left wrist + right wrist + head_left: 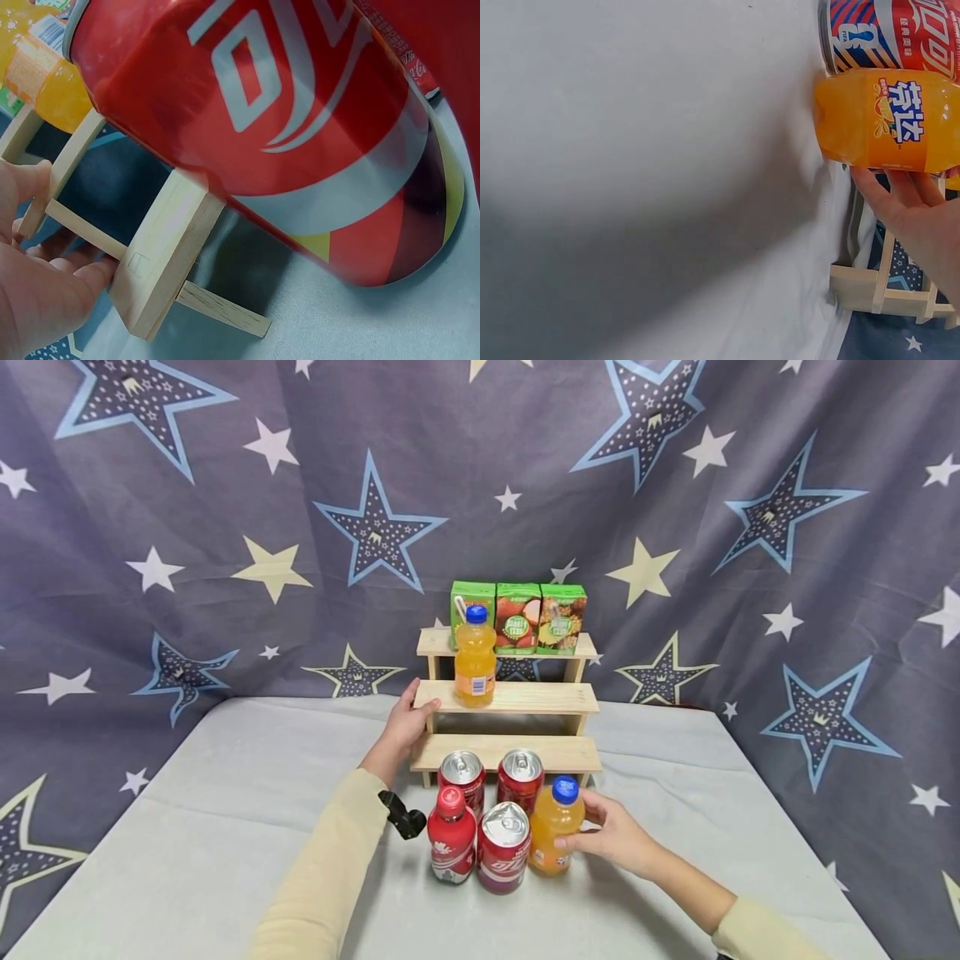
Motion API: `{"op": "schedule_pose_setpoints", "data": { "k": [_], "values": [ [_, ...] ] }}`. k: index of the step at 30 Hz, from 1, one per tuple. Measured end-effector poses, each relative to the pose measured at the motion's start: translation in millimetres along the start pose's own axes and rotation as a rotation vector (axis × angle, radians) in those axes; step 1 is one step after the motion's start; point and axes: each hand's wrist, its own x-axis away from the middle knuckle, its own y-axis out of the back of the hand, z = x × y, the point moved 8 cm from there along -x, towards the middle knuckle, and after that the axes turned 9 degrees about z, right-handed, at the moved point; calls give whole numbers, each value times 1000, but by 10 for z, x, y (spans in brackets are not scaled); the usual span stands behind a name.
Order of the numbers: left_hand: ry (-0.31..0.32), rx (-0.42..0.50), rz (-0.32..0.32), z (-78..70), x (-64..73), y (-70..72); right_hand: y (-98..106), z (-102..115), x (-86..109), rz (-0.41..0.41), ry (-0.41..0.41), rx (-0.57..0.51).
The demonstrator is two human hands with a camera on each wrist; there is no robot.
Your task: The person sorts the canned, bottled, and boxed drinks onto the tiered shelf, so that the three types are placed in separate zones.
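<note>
At the left end of the middle board, my left hand (408, 718) grips the three-tier wooden shelf (547, 696), thumb on top and fingers around the board's end. The left wrist view shows the same hand (45, 262) against the board ends. My right hand (615, 837) holds a bottle of orange soda (551, 831) with a blue cap, thumb in front and fingers behind. This bottle stands upright at the right of a group of drinks. A second orange soda bottle (475, 660) stands on the middle board, near its left end.
Three green juice boxes (517, 618) line the top board. Before the shelf stand red soda cans, two behind (461, 777) and one in front (504, 852), with a red bottle (452, 843) at left. A star-patterned cloth (525, 460) hangs behind the white-covered table (225, 827).
</note>
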Motion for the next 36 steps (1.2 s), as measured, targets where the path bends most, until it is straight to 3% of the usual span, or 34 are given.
{"op": "schedule_pose_setpoints", "data": {
  "k": [6, 12, 19, 28, 36],
  "values": [
    [-9, -3, -4, 9, -17, 5, 96, -9, 61, -56, -35, 35],
    [-37, -15, -17, 71, -79, 28, 261, 71, 115, -124, -12, 88],
    [-15, 14, -1, -5, 6, -6, 456, 186, 162, -207, -34, 103],
    [-11, 29, 1, 6, 1, -9, 673, 311, 149, -299, -23, 106],
    [-10, 25, -2, -2, 6, -4, 725, 342, 101, -347, -69, 84]
  ]
}}
